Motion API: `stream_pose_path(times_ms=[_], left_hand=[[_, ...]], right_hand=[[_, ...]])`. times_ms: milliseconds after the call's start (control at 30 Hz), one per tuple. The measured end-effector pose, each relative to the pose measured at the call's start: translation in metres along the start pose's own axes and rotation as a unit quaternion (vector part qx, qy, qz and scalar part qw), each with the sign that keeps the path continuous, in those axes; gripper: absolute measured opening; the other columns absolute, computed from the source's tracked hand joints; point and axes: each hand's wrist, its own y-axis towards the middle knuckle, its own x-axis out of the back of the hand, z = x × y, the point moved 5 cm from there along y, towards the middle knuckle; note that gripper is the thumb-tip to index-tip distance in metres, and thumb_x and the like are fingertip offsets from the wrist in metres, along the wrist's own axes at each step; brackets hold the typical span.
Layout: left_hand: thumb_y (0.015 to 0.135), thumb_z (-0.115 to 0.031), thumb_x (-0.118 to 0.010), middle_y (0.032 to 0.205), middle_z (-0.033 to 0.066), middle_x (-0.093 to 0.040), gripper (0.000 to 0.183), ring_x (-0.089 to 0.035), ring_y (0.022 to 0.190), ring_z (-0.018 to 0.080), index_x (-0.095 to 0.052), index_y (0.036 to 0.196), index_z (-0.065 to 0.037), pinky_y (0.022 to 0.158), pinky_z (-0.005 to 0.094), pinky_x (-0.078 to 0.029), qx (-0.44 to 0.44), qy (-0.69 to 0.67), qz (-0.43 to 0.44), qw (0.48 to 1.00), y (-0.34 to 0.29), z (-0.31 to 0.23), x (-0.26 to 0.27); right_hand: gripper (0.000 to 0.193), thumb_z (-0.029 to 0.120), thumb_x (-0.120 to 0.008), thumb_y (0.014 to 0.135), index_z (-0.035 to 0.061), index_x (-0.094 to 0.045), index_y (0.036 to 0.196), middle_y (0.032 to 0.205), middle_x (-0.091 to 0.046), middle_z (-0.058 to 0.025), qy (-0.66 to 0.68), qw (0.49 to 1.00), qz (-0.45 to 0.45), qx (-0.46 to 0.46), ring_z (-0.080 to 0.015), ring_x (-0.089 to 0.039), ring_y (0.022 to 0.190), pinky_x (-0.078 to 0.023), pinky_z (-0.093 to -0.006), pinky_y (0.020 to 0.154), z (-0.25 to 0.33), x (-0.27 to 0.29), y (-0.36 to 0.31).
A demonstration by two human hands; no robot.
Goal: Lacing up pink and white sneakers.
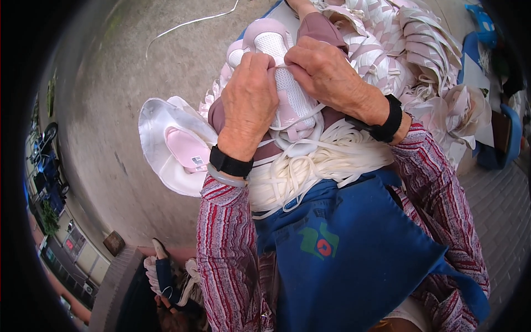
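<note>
My left hand (249, 97) is closed in a pinch over a pale pink and white mesh shoe upper (287, 91) on my lap. Opposite it, my right hand (332, 72) pinches too, and a short stretch of white shoelace (281, 66) runs taut between the two hands. Both fingertips sit close above the mesh. Nearer to me, a loose heap of cream shoelaces (326, 157) spreads over a blue apron (343, 221). To the left of my left wrist lies another white shoe upper (157, 124) with a pink lining.
A large pile of pink and white shoe uppers (381, 55) fills the far right. Beyond it are a blue stool (482, 25) and a blue chair (511, 138). One lace strip (193, 23) lies on the concrete floor (110, 105). Another person (166, 276) shows at lower left.
</note>
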Motion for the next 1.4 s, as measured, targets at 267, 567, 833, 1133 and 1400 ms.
stream_pose_path(times_ms=[267, 567, 833, 1133, 1400], left_hand=[[0.085, -0.005, -0.060, 0.090, 0.0133, -0.060, 0.010, -0.061, 0.077, 0.0332, -0.056, 0.095, -0.006, 0.065, 0.0392, -0.048, 0.002, -0.013, -0.008, 1.000, 0.000, 0.001, 0.002], [0.085, -0.004, -0.060, 0.088, 0.0126, -0.059, 0.010, -0.061, 0.076, 0.0320, -0.056, 0.094, -0.006, 0.065, 0.0383, -0.048, 0.000, -0.005, -0.012, 1.000, -0.001, 0.001, 0.001], [0.084, -0.005, -0.061, 0.087, 0.0123, -0.057, 0.010, -0.061, 0.077, 0.0318, -0.056, 0.092, -0.005, 0.064, 0.0391, -0.048, -0.005, -0.004, -0.012, 1.000, 0.000, 0.001, 0.000], [0.084, -0.006, -0.061, 0.086, 0.0124, -0.055, 0.009, -0.060, 0.078, 0.0319, -0.056, 0.091, -0.005, 0.065, 0.0399, -0.048, -0.014, -0.001, -0.011, 1.000, 0.000, 0.002, 0.000], [0.083, -0.005, -0.061, 0.086, 0.0128, -0.055, 0.009, -0.060, 0.078, 0.0326, -0.056, 0.091, -0.004, 0.066, 0.0402, -0.048, -0.007, -0.010, -0.007, 1.000, 0.000, 0.002, -0.002]], right_hand=[[0.008, 0.003, -0.064, 0.078, -0.0021, -0.061, 0.084, 0.076, -0.056, -0.0153, 0.006, 1.000, -0.008, -0.021, -0.0322, -0.059, 0.073, -0.047, -0.0384, 0.065, 0.000, 0.002, 0.002], [0.009, 0.004, -0.063, 0.079, -0.0013, -0.064, 0.085, 0.076, -0.060, -0.0152, 0.021, 0.999, 0.005, -0.048, -0.0309, -0.061, 0.071, -0.049, -0.0370, 0.064, -0.006, 0.003, 0.003], [0.009, 0.004, -0.063, 0.079, -0.0014, -0.061, 0.086, 0.078, -0.056, -0.0151, -0.031, 0.999, 0.001, 0.007, -0.0322, -0.059, 0.073, -0.048, -0.0396, 0.065, 0.007, -0.001, 0.002], [0.008, 0.004, -0.062, 0.078, -0.0019, -0.063, 0.084, 0.075, -0.058, -0.0154, 0.004, 1.000, -0.001, -0.030, -0.0323, -0.060, 0.072, -0.048, -0.0394, 0.065, -0.001, 0.001, 0.008], [0.008, 0.004, -0.063, 0.078, -0.0013, -0.061, 0.084, 0.077, -0.056, -0.0150, -0.038, 0.999, -0.018, 0.017, -0.0328, -0.059, 0.070, -0.047, -0.0394, 0.064, 0.005, -0.002, 0.004]])
